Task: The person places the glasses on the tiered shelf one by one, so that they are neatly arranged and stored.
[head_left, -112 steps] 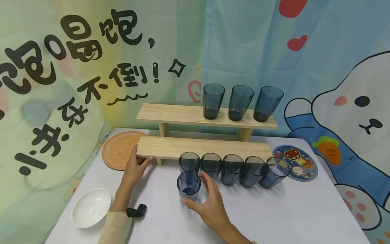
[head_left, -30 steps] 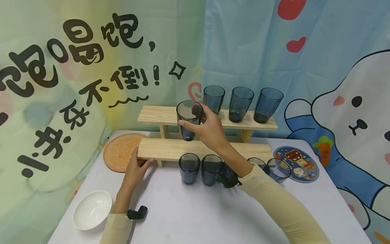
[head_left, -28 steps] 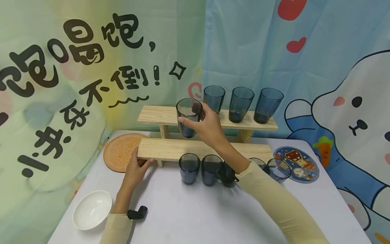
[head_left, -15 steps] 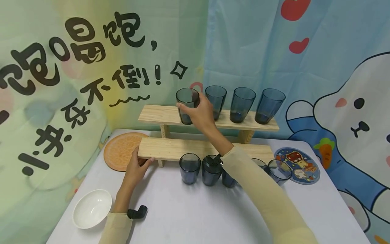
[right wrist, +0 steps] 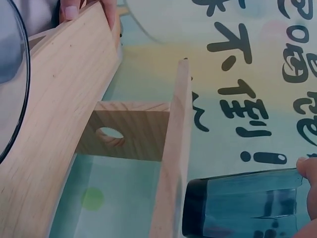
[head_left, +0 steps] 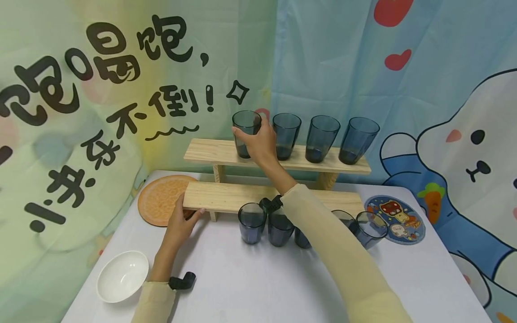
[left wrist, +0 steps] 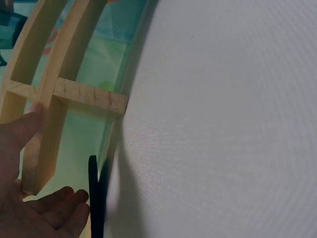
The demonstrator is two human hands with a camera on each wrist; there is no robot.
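Observation:
My right hand point(head_left: 261, 142) grips a blue glass tumbler point(head_left: 241, 146) near its rim, thumb on the left side. The tumbler's dark base is right at the top board point(head_left: 210, 151) of a two-step wooden shelf; in the right wrist view the tumbler point(right wrist: 247, 203) lies sideways across the picture. Three like tumblers point(head_left: 286, 139) stand to its right on that board. My left hand point(head_left: 179, 224) holds the left end of the lower board point(head_left: 226, 195). In the left wrist view its thumb presses the board's edge point(left wrist: 47, 134), with the other fingers past the end.
A row of several tumblers point(head_left: 252, 226) stands on the white table point(head_left: 226, 278) before the lower board, partly hidden by my right sleeve point(head_left: 335, 260). A white bowl point(head_left: 123, 277) is at left front. Round mats, orange point(head_left: 161, 202) and blue point(head_left: 408, 231), flank the shelf.
My right hand has carried the tumbler from the table in front up to the left of the others on the top board. My left hand keeps its hold.

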